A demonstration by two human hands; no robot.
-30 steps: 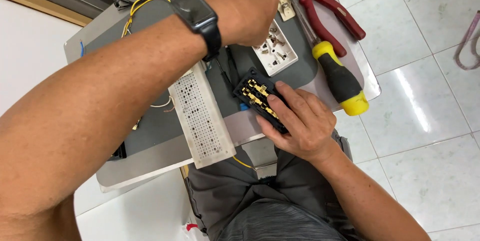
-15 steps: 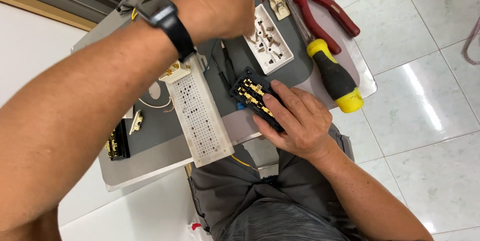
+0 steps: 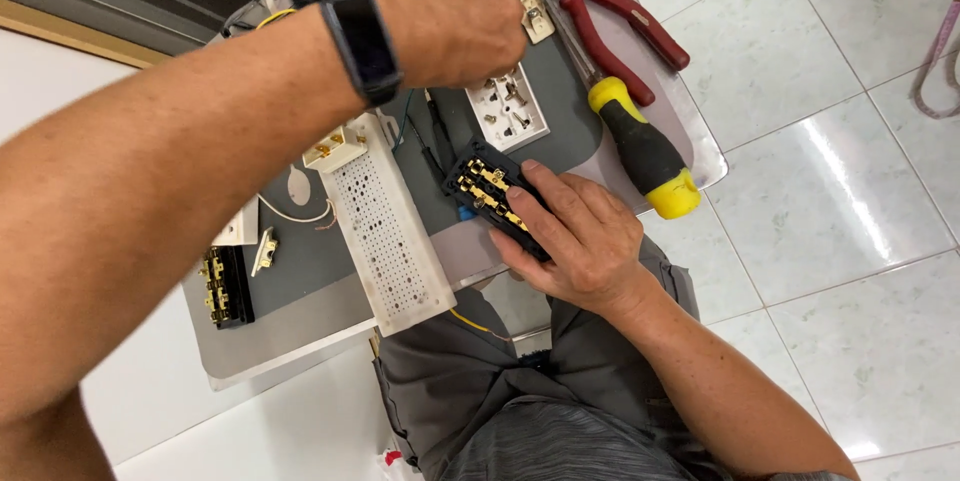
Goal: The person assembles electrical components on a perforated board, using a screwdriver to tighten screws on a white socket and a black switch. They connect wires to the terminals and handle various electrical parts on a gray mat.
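Right hand had its fingers clamped on the black terminal block, just beside the white perforated cover. Left hand was clenched above the white socket plate beyond it, couldn't tell on what.

The left arm is being stretched forward across the view, its forearm bare and its wrist banded in black; the left hand is being held curled, knuckles up, fingertips hidden beneath. The right hand is being kept low and near the body, palm down, fingers pressed forward together.
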